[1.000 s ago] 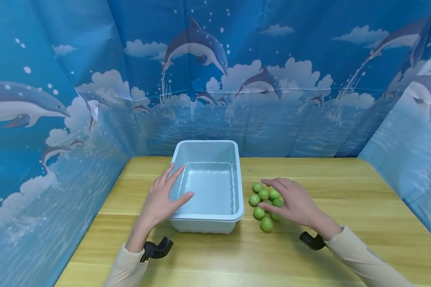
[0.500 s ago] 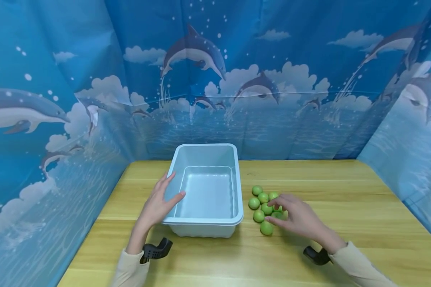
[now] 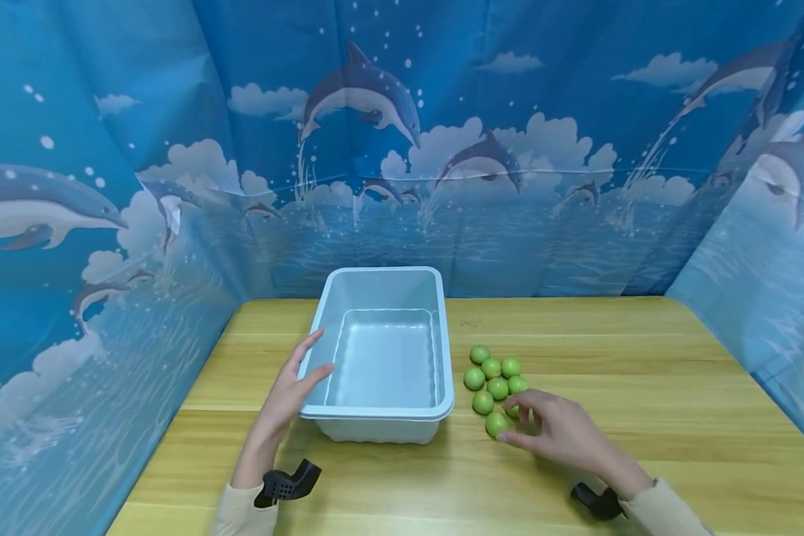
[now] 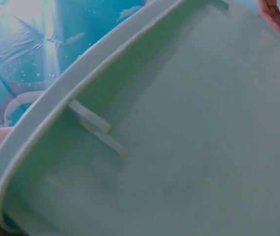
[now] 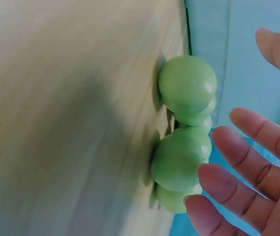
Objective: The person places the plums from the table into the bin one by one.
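Pale blue rectangular tub (image 3: 388,365), rounded corners, open side up, inner floor visible, just below frame centre. Green balls (image 3: 498,388): nine visible, smooth, round, one mostly hidden; loose single-layer cluster, lower right of centre, near the tub.

Pale blue plastic, smooth and lightly glossy, forms the tub (image 3: 388,357), its floor bright with soft reflections; from the left wrist, its outer wall looks duller, almost matt, with thin raised ribs in the same plastic. Green balls (image 3: 498,388) show smooth, satiny skins with small highlights, their material hard to tell. Beneath them, the tabletop (image 3: 589,335) bears a yellow wood grain under a smooth, low-sheen finish that catches the light. A printed sheet (image 3: 543,82), creased and faintly shiny like coated cloth, hangs behind. Cream sleeves (image 3: 244,512) appear as soft, matt cloth beside wrist mounts (image 3: 291,482) of black, plastic-looking material.
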`<state>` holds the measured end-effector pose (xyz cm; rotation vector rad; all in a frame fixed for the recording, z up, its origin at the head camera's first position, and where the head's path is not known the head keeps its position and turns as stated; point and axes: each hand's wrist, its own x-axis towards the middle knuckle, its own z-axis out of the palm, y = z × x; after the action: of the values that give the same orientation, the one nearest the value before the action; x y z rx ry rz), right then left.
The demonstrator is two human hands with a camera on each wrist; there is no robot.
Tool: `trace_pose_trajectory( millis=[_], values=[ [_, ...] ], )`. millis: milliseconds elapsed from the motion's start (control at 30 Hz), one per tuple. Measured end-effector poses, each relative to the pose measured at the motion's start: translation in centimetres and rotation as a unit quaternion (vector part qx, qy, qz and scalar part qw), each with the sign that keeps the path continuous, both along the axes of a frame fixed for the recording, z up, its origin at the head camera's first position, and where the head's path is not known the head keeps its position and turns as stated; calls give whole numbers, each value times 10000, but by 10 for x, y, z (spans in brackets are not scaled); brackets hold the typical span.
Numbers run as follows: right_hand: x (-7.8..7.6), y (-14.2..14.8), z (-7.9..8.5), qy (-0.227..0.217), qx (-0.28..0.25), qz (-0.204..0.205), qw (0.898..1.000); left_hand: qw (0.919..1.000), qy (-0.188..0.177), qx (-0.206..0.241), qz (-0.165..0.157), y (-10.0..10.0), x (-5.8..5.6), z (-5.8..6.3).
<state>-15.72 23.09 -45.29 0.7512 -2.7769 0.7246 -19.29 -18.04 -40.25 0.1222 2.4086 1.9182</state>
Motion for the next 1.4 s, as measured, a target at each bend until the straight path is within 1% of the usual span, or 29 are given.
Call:
trace_pose_trajectory(
  millis=[100,233,433,600,800,1133,1267,1400],
  values=[
    [1,0,-3,-71,23,-38,10000,9997,-29,243,80,1,1,-1],
    [3,-2,-6,-122,46,6,9999,9993,-4,362,134,1,1,-1],
    [4,-4,-9,-28,-35,27,10000,9972,37,710,210,3,0,-4],
    [5,-4,-11,-41,-75,16,10000,9961,-53,837,270,5,1,-5],
    [1,-5,-14,-13,-28,13,10000,9961,-92,813,329,4,1,-3],
    [-3,-6,-13,52,48,-16,10000,9968,-173,734,270,3,0,-2],
    [-5,-8,-12,-35,66,-59,10000,9967,-155,758,246,2,0,-2],
    [-7,-10,-11,-16,65,-66,10000,9972,-97,713,223,2,1,-2]
  ],
)
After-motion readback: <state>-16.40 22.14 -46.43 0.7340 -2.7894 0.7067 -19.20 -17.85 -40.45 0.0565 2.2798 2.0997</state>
